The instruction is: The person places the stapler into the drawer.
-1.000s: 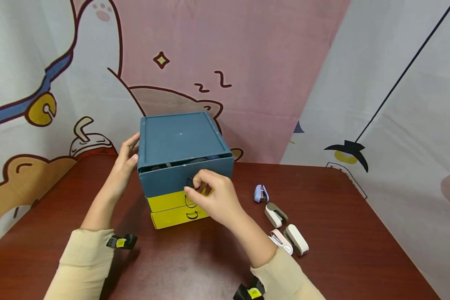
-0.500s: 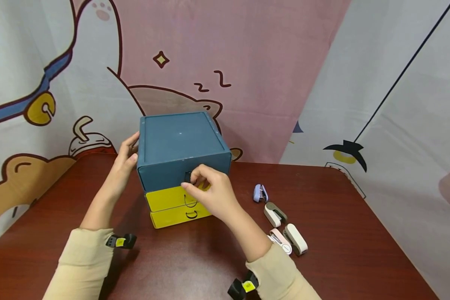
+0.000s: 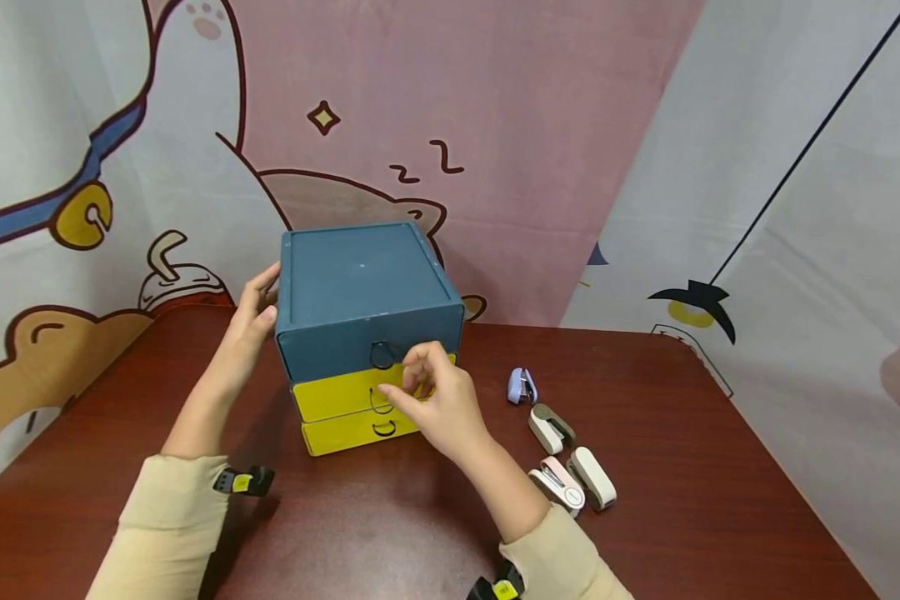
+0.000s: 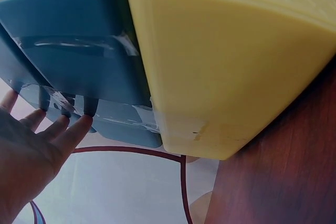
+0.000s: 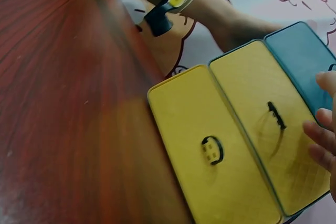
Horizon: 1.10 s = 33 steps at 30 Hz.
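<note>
Closure of the blue drawer (image 3: 348,346) atop two yellow drawers (image 3: 341,398) appears complete, none visibly ajar, with right hand (image 3: 450,408) empty and loose-fingered, left hand (image 3: 251,317) straight-fingered against the blue casing (image 3: 360,279), and four staplers (image 3: 551,429) outside on the surface (image 3: 675,425).

4 staplers (image 3: 547,431) on red-brown table (image 3: 690,467)

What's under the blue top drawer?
A yellow-fronted middle drawer, then a yellow bottom drawer on the table. The right hand covers part of both in the head view; both are closed, hiding their insides.
</note>
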Tool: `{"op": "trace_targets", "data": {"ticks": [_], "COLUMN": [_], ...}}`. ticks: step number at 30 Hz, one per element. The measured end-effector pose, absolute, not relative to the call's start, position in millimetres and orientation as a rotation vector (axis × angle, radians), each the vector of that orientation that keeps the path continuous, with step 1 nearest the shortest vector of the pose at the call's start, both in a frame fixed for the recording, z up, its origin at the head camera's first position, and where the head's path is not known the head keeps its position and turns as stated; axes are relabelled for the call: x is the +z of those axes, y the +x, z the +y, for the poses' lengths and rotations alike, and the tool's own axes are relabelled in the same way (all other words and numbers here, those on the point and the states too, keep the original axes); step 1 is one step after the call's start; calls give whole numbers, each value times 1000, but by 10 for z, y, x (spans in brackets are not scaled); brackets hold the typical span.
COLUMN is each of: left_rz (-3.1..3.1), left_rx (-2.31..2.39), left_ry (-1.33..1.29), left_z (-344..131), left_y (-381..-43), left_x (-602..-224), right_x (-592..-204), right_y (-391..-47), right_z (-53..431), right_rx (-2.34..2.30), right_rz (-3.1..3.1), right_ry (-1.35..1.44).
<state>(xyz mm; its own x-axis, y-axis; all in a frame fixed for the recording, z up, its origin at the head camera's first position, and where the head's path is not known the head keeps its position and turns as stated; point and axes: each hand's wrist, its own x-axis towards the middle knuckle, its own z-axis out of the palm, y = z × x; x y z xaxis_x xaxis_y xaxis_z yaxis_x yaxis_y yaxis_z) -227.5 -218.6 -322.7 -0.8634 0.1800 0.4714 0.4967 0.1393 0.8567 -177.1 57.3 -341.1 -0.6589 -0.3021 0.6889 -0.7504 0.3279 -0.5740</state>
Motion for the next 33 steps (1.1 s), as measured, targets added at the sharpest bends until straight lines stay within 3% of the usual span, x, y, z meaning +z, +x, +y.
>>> {"op": "trace_targets", "data": {"ticks": [18,33], "left_rz": [-2150,-2146], "left_rx": [-1801,-1804], "left_ry": [-662,-663], "left_z": [-2177,-2169], "left_y": [-2267,-2263], "left_x": [-3214,-3212], "right_x": [-3743,-3708], "right_y": [-1787,-1661], "right_z": [539,583], "right_rx": [1087,934], "right_rz": [-2359,-2285], "right_ry": [951,979]}}
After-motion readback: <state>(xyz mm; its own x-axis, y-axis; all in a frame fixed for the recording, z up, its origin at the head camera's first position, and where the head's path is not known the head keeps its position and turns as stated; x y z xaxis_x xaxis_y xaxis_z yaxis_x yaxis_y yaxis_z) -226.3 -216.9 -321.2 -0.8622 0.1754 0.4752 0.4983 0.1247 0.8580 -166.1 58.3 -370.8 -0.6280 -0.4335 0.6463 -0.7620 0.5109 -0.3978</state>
